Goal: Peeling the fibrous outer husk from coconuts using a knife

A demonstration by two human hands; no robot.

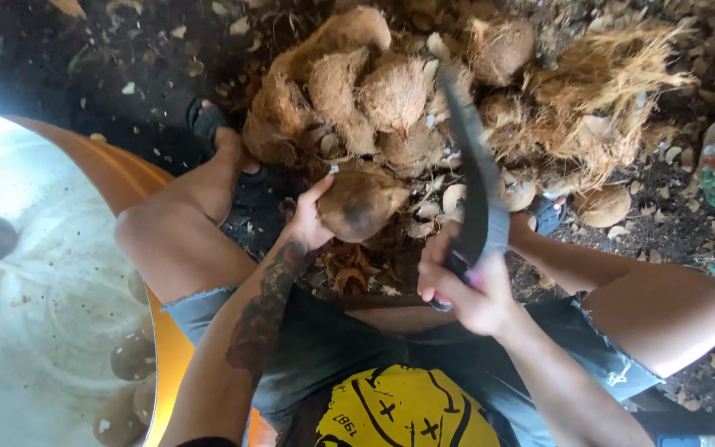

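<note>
Littering dark ground: husk scraps (orange tub beside).

Brown coconut, dark blade, orange tub, yellow-black shirt print

Brown husked coconut held (tilted); dark curved blade raised.

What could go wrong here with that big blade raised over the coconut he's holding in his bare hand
1. The left hand grips the coconut barehanded, close beside the dark curved blade held by the right hand; a slightly off stroke could probably hit the fingers.
2. The rounded coconut is held up in the hand, with no block visible under it, so it might roll or slip.
3. Bare knees and sandalled feet flank the husk pile; a glancing blade could reach them.
</note>
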